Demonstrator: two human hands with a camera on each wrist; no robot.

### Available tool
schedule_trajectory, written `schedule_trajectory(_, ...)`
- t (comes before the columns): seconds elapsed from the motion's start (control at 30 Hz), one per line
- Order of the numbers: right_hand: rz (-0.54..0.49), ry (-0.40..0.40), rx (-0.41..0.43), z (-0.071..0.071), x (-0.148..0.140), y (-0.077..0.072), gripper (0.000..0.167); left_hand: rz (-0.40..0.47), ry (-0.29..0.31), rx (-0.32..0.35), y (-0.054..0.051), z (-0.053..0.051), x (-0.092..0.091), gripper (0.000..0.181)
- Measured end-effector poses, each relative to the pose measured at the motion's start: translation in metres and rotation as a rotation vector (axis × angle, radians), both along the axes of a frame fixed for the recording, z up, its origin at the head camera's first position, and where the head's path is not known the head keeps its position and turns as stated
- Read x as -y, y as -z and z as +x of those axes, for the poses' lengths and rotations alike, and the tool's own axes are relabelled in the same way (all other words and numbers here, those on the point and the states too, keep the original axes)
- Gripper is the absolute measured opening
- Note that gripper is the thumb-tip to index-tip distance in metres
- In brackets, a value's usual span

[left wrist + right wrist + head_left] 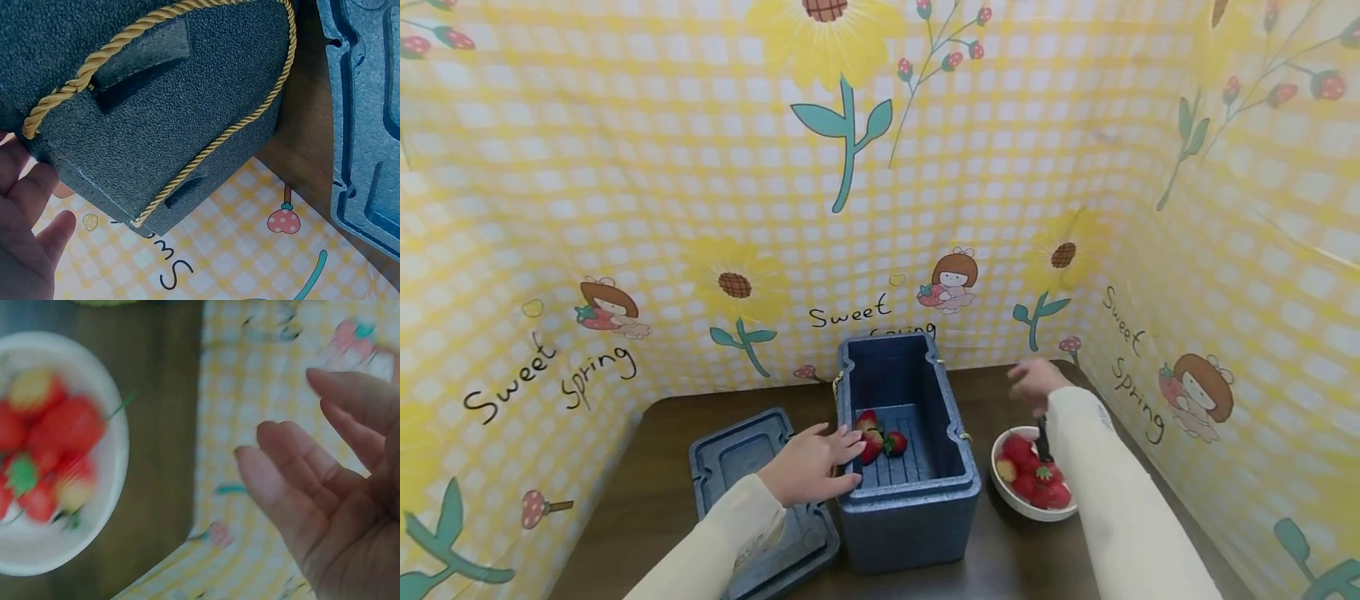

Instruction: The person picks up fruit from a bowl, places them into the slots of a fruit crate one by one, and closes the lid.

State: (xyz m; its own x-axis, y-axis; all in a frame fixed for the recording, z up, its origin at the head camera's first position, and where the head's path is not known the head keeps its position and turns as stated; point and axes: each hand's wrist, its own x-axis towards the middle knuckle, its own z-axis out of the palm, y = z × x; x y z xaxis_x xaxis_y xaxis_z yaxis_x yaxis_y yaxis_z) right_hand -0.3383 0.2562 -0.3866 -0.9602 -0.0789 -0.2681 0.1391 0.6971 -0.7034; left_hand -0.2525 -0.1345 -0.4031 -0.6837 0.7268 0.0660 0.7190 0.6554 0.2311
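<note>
The left hand (815,465) rests on the left rim of a dark blue foam box (910,529), its fingers reaching over the edge. Inside the box lie several strawberries (871,446) near that side. In the left wrist view, the left hand (30,215) touches the rim beside the box's outer wall (187,94) with its yellow rope. The right hand (1037,383) hovers above and behind a white bowl (1037,512) of strawberries. Seen from the right wrist, the right hand (331,481) holds nothing, fingers loosely bent and apart, to the side of the bowl (119,456).
The box's grey-blue lid (741,450) lies on the dark wooden table (658,467), left of the box and partly under the left forearm. A yellow checked cloth (850,250) with printed flowers hangs behind and at both sides.
</note>
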Motion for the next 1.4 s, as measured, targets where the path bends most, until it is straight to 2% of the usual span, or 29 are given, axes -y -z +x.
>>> schedule_trajectory(0.1, 0.042, -0.012, 0.056, 0.007, -0.019, 0.016, 0.048, 0.001, -0.011, -0.007, -0.001, 0.001, 0.003, 0.049)
schedule_trajectory(0.17, 0.019, -0.026, 0.108, 0.011, -0.028, 0.025, 0.048, 0.003, -0.021, -0.015, -0.002, 0.000, 0.004, 0.048)
schedule_trajectory(0.3, -0.081, 0.016, 0.148, 0.019, -0.040, 0.041, 0.052, -0.002, -0.024, -0.016, -0.004, -0.002, 0.004, 0.049)
schedule_trajectory(0.5, -0.182, 0.080, 0.049, 0.031, -0.038, 0.069, 0.056, 0.001, -0.010, -0.007, -0.003, -0.004, 0.004, 0.049)
schedule_trajectory(0.7, -0.263, 0.227, 0.004, 0.035, -0.027, 0.104, 0.058, 0.003, -0.026, 0.012, -0.001, -0.001, 0.008, 0.049)
schedule_trajectory(0.93, -0.294, 0.280, 0.022, 0.038, -0.020, 0.121, 0.055, 0.008, -0.035, 0.027, 0.002, 0.002, 0.010, 0.050)
schedule_trajectory(1.13, -0.315, 0.302, 0.033, 0.038, -0.018, 0.143, 0.043, 0.010, -0.016, 0.037, 0.004, 0.006, 0.008, 0.051)
schedule_trajectory(1.4, -0.343, 0.308, 0.011, 0.038, -0.014, 0.148, 0.042, -0.010, -0.011, -0.013, 0.004, 0.005, 0.004, 0.051)
